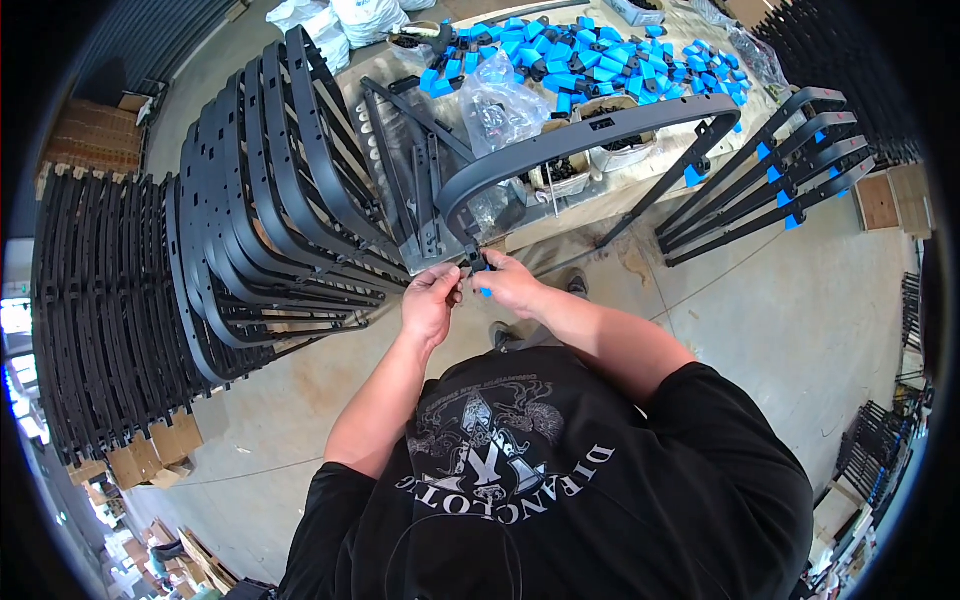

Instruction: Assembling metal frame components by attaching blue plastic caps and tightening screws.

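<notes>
A black U-shaped metal tube frame (pixel 565 143) arches over the front of the workbench, one leg end reaching down between my hands. At that end, my right hand (pixel 513 287) is closed round a small black-and-blue bracket (pixel 478 263), partly hidden by the fingers. My left hand (pixel 428 303) is beside it, thumb and fingertips pinched together close to the bracket. Whatever lies in that pinch is too small to make out. A second black-and-blue bracket (pixel 696 173) is on the frame's other leg.
A heap of blue-and-black brackets (pixel 600 60) covers the bench behind clear plastic bags (pixel 503 105) and boxes of small dark parts (pixel 620 150). Many similar frames (pixel 265 170) lean at the left. More frames with blue brackets (pixel 790 165) stand at the right.
</notes>
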`<state>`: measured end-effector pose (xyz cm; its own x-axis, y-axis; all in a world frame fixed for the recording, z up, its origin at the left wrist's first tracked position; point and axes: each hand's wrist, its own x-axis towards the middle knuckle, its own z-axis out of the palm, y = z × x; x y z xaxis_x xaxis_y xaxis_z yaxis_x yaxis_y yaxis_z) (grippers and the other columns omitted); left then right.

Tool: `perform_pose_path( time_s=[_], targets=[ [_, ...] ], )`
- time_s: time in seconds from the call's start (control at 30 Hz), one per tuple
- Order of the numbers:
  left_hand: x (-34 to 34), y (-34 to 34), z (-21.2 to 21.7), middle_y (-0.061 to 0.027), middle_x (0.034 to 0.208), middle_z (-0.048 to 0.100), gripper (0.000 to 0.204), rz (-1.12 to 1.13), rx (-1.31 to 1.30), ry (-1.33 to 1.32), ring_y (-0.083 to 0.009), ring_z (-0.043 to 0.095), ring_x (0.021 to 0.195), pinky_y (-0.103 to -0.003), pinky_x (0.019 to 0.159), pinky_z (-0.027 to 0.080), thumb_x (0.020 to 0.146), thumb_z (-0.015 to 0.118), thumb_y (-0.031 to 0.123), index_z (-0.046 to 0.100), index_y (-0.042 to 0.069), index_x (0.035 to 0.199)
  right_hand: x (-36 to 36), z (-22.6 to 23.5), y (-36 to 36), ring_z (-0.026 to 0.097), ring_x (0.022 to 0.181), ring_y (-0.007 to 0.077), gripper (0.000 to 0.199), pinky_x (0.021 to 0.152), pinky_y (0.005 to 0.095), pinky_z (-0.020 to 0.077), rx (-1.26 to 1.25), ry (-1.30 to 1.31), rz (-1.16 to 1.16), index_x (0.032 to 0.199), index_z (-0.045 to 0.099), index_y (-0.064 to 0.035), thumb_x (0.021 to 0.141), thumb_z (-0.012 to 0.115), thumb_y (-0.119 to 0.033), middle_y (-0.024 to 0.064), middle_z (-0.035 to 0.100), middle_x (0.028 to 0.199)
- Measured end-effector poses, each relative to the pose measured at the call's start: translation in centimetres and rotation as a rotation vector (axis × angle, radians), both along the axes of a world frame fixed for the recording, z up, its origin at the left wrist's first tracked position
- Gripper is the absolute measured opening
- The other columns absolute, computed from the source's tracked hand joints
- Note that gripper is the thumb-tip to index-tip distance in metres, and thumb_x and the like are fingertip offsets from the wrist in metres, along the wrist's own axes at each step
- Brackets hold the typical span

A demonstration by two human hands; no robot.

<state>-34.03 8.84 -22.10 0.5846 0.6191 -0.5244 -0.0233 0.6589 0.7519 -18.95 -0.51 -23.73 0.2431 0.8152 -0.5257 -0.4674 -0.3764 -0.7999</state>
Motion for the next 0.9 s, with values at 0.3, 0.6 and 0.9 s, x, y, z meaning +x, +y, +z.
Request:
perform_pose_path(
  time_s=[0.3,0.6,0.9],
  targets=[
    [0.4,2.0,-0.5,-0.0045,0.089,0.067,0.013,-0.073,-0.114,-0.074,-0.0108,0.056,0.073,-0.025,0.063,0.046,0.098,0.066,0.014,0.066,0.002,0.102,0.2,0.6,-0.2,0.058,0.086,0.0119,0.065,0.077,0.0269,0.0473,-0.022,0.045,0.025,0.138,0.055,0.0,0.074,0.068,-0.004,0.0035,0.063,0.1],
    [0.9,2.1,-0.4,-0.0012,0.083,0.063,0.017,-0.131,-0.134,0.009,-0.0096,0.052,0.068,-0.022,0.062,0.043,0.1,0.065,0.022,0.065,0.006,0.095,0.7,0.7,0.0,0.053,0.079,0.0098,0.069,0.064,0.0255,0.0421,-0.058,0.041,0.052,0.141,0.051,-0.005,0.074,0.069,-0.004,0.0014,0.06,0.099],
    [1.8,2.2,-0.4,-0.0017,0.083,0.063,0.015,-0.096,-0.193,0.01,-0.0102,0.054,0.068,-0.023,0.058,0.042,0.097,0.07,0.02,0.065,0.006,0.094,0.4,1.0,-0.2,0.052,0.073,0.0101,0.07,0.058,0.0257,0.0399,-0.111,0.062,0.037,0.142,0.049,-0.0079,0.075,0.069,-0.007,0.0031,0.059,0.096]
  ],
)
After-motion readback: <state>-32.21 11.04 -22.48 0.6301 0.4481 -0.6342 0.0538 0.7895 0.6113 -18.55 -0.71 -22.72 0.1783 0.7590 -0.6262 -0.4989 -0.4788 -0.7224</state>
